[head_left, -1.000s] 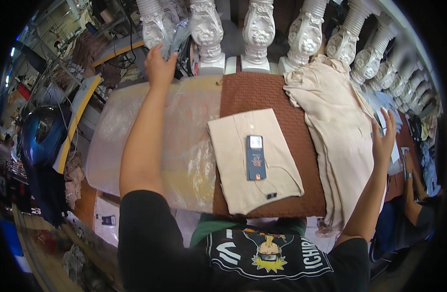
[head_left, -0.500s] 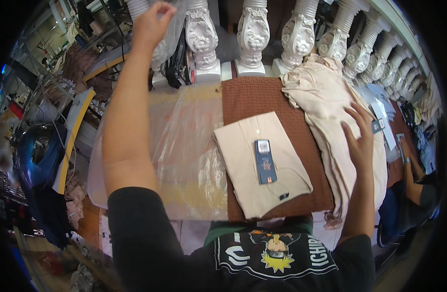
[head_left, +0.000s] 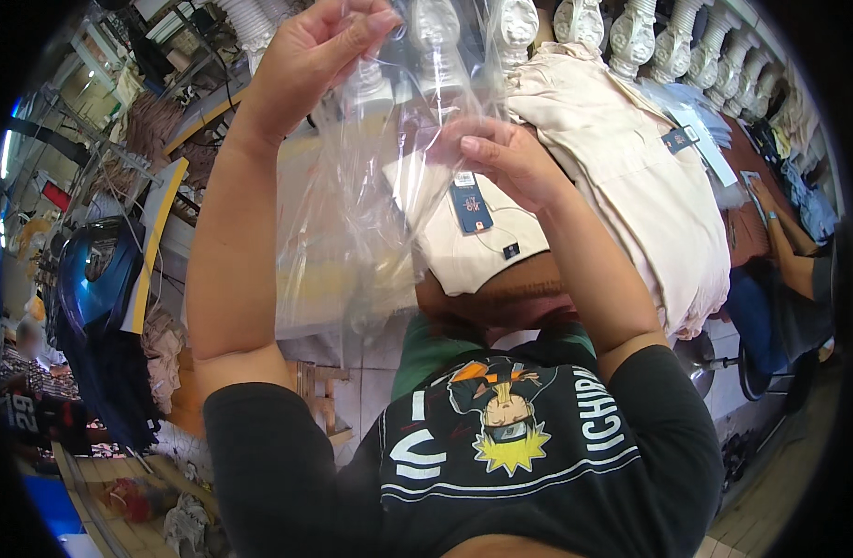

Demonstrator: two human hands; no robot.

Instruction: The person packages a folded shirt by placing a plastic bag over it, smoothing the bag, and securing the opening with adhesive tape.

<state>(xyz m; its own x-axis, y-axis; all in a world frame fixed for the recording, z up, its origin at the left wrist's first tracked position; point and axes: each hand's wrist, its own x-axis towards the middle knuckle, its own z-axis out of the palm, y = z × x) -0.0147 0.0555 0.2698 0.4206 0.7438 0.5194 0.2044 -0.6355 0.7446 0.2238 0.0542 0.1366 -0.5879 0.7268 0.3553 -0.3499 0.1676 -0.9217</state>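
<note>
Up in front of the head, a clear plastic bag (head_left: 370, 186) is held hanging above the table. Its top edge is pinched by the left hand (head_left: 310, 60), fingers closed tight on the film. Lower down, the bag is gripped by the right hand (head_left: 501, 158). Behind it, a folded cream shirt (head_left: 473, 246) with a dark blue tag (head_left: 470, 205) is seen on a brown mat (head_left: 501, 293), beside a stack of cream garments (head_left: 631, 177).
</note>
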